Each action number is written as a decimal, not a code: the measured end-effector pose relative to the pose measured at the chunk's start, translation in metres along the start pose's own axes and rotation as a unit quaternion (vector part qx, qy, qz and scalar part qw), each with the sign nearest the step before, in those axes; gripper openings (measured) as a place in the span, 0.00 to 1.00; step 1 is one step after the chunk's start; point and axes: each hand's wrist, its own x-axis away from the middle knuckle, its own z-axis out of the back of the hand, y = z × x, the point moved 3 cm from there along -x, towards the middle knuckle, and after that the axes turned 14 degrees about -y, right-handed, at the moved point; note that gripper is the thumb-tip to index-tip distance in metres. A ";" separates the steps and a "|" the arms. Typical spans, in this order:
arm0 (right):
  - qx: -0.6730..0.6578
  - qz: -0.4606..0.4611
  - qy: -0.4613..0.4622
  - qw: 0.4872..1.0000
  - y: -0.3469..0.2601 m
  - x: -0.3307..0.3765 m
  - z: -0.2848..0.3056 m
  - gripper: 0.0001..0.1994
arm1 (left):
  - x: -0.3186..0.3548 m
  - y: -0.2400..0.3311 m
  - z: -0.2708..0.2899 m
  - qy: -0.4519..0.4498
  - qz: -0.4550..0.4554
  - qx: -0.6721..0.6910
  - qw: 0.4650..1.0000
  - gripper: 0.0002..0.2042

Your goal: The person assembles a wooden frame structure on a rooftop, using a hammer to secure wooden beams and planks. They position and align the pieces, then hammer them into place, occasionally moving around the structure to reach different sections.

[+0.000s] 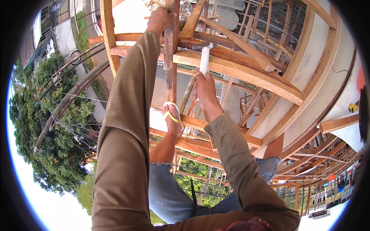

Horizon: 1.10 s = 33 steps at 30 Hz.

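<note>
My left hand (160, 19) is wrapped around an upright reddish timber post (170, 65) near the top of the view. My right hand (205, 90) grips the white handle of a hammer (204, 54), whose metal head rests against a pale horizontal wooden beam (231, 67). Both arms wear brown long sleeves. My foot in a yellow-strapped sandal (172, 115) stands on a lower wooden beam (216, 131), with a denim-clad leg below it.
A wooden scaffold frame of beams and diagonal braces (246, 46) surrounds me. White concrete surfaces (320, 77) curve at the right. Pipes (69, 96), trees and a road lie far below at the left.
</note>
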 end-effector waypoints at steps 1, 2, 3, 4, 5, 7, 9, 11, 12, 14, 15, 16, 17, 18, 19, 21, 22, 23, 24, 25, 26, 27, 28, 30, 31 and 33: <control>-0.022 0.043 0.032 0.998 0.006 -0.001 -0.004 0.09 | 0.003 0.002 0.003 -0.006 0.010 -0.003 1.000 0.24; -0.048 0.088 0.104 0.990 0.005 0.002 0.001 0.09 | 0.008 0.005 0.003 -0.006 0.014 -0.006 1.000 0.23; -0.065 0.103 0.093 0.988 0.001 0.003 0.000 0.09 | 0.008 0.006 0.003 -0.030 0.031 -0.003 0.999 0.23; -0.029 0.043 0.050 0.997 -0.005 0.008 0.002 0.09 | 0.009 0.006 0.002 -0.042 0.028 0.002 0.999 0.23; 0.007 -0.005 -0.003 1.000 -0.015 0.009 0.000 0.09 | 0.008 0.004 0.001 -0.051 0.031 0.001 0.998 0.23; 0.000 -0.021 -0.080 0.997 -0.052 0.019 0.004 0.11 | 0.002 -0.001 -0.001 -0.021 0.002 -0.003 1.000 0.24; -0.022 0.069 0.051 0.996 -0.096 0.044 0.024 0.11 | -0.006 -0.009 -0.005 0.002 -0.033 -0.017 0.999 0.25; -0.028 0.312 0.250 0.916 -0.142 0.062 0.043 0.11 | -0.012 -0.017 -0.006 0.003 -0.060 -0.053 0.997 0.26; -0.058 0.356 0.264 0.894 -0.144 0.062 0.043 0.11 | -0.017 -0.019 -0.005 -0.008 -0.066 -0.078 0.995 0.26; -0.127 0.386 0.304 0.862 -0.131 0.056 0.043 0.11 | -0.016 -0.020 -0.006 -0.023 -0.060 -0.079 0.995 0.26; -0.181 0.343 0.304 0.870 -0.111 0.046 0.035 0.11 | -0.014 -0.019 -0.004 -0.018 -0.048 -0.058 0.997 0.26; -0.143 0.226 0.169 0.949 -0.071 0.027 0.002 0.11 | -0.011 -0.017 -0.004 -0.018 -0.038 -0.037 0.998 0.27; -0.065 0.099 0.068 0.991 -0.047 0.020 -0.002 0.11 | -0.006 -0.011 -0.008 -0.001 0.004 -0.013 1.000 0.27; 0.008 -0.028 -0.033 0.999 -0.019 0.012 -0.007 0.11 | 0.002 -0.009 -0.009 0.004 0.004 -0.015 1.000 0.28; -0.007 0.022 -0.032 0.999 -0.007 0.009 -0.003 0.11 | 0.004 -0.005 -0.007 0.006 0.001 -0.017 1.000 0.28; -0.031 0.087 -0.019 0.996 0.010 0.005 -0.015 0.12 | 0.006 0.001 -0.001 0.057 -0.036 -0.033 0.997 0.27; -0.035 0.098 -0.002 0.995 0.008 0.009 -0.016 0.12 | 0.003 -0.001 -0.003 0.007 -0.019 -0.022 1.000 0.27; -0.027 0.077 0.008 0.997 -0.001 0.012 -0.016 0.12 | 0.001 -0.005 -0.003 -0.003 -0.012 -0.006 1.000 0.26; -0.021 0.063 -0.007 0.998 -0.015 0.017 -0.020 0.12 | -0.002 -0.008 -0.006 -0.018 -0.007 0.008 1.000 0.26; -0.034 -0.016 -0.066 0.997 -0.033 0.017 -0.021 0.12 | -0.007 -0.011 -0.006 -0.009 -0.026 -0.028 0.999 0.26; -0.004 -0.002 -0.014 1.000 -0.055 0.026 -0.012 0.11 | -0.013 -0.014 -0.006 0.012 -0.038 -0.056 0.998 0.26; 0.016 -0.022 0.007 1.000 -0.073 0.034 -0.004 0.11 | -0.016 -0.017 -0.007 0.024 -0.054 -0.086 0.994 0.26; -0.013 0.041 0.072 0.996 -0.094 0.048 0.008 0.10 | -0.017 -0.019 -0.010 0.034 -0.066 -0.117 0.990 0.26; -0.048 0.238 0.258 0.935 -0.130 0.062 0.039 0.12 | -0.019 -0.022 -0.012 0.038 -0.053 -0.084 0.994 0.19; -0.081 0.307 0.289 0.903 -0.129 0.061 0.045 0.11 | -0.019 -0.021 -0.013 0.039 -0.046 -0.068 0.996 0.18; -0.150 0.364 0.344 0.852 -0.111 0.053 0.051 0.12 | -0.015 -0.016 -0.015 -0.019 -0.046 0.002 0.999 0.16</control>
